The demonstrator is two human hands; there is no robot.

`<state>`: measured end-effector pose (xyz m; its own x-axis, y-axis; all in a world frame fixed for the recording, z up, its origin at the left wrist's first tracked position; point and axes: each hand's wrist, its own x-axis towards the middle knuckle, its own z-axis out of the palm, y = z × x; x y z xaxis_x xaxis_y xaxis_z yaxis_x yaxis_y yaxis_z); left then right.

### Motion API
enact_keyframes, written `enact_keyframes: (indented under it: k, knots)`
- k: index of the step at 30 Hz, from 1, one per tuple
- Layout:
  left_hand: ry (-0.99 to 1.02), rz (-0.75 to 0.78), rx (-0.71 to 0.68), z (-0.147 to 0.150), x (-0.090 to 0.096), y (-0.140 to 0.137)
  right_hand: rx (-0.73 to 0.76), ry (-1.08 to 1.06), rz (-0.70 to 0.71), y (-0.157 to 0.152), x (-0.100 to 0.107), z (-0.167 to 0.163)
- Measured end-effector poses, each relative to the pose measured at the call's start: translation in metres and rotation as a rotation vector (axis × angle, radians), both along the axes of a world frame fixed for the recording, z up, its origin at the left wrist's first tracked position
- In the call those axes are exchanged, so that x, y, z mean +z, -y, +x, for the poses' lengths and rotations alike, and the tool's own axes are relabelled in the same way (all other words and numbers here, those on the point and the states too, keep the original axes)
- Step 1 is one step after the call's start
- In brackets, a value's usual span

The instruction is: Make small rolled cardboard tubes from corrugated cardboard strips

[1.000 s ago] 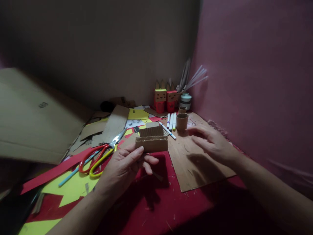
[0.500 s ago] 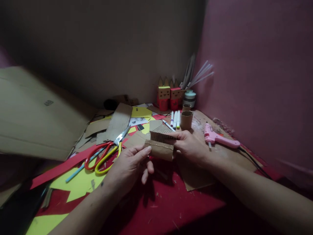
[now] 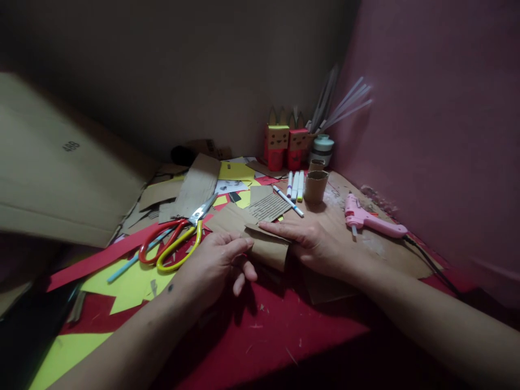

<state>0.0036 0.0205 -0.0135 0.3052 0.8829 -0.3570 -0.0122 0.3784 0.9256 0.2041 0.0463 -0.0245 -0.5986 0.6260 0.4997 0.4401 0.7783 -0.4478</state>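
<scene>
A rolled piece of brown cardboard (image 3: 266, 252) lies between my two hands, above the red table surface. My left hand (image 3: 227, 257) pinches its left end between thumb and fingers, with the lower fingers curled loosely beneath. On the right, my right hand (image 3: 311, 244) grips the roll, its fingers laid along the upper edge where the flap meets the body. The cardboard's underside is hidden. Just left of my left hand rest scissors (image 3: 197, 219) with red and yellow handles. Behind the roll lies a ridged cardboard piece (image 3: 268, 205).
A pink glue gun (image 3: 371, 221) with a black cord lies at the right. Two short cardboard tubes (image 3: 316, 188) stand near several markers (image 3: 295, 185). Decorated red figures (image 3: 277, 149) and a small jar (image 3: 323, 149) are at the back. A large cardboard box (image 3: 69, 179) is at left.
The raised flap of the cardboard has come down onto the roll, closing the gap. My right hand's fingers have moved left over the top edge. The view has tilted slightly downward.
</scene>
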Motion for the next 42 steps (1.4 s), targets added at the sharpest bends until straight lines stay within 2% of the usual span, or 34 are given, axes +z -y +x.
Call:
enact_keyframes:
  k: [11, 23, 31, 36, 39, 42]
  knots:
    - [-0.025, 0.011, 0.018, -0.001, -0.006, 0.000, 0.017, 0.103, 0.116, 0.003, 0.002, -0.002]
    - [0.012, 0.029, -0.016, -0.002, -0.006, 0.000, 0.048, 0.091, 0.007, 0.004, -0.001, -0.001]
    - [0.056, 0.029, -0.041, -0.003, -0.002, -0.001, 0.166, 0.014, -0.035, -0.004, -0.023, 0.003]
    - [0.161, -0.020, -0.066, -0.004, -0.006, -0.006, 0.173, 0.022, -0.014, -0.003, -0.025, 0.004]
    - [0.156, -0.044, -0.044, -0.003, -0.011, -0.008, 0.175, 0.075, -0.009, -0.002, -0.026, 0.004]
    - [0.144, -0.004, -0.032, -0.002, -0.013, -0.009, 0.159, 0.094, -0.001, -0.002, -0.022, 0.004]
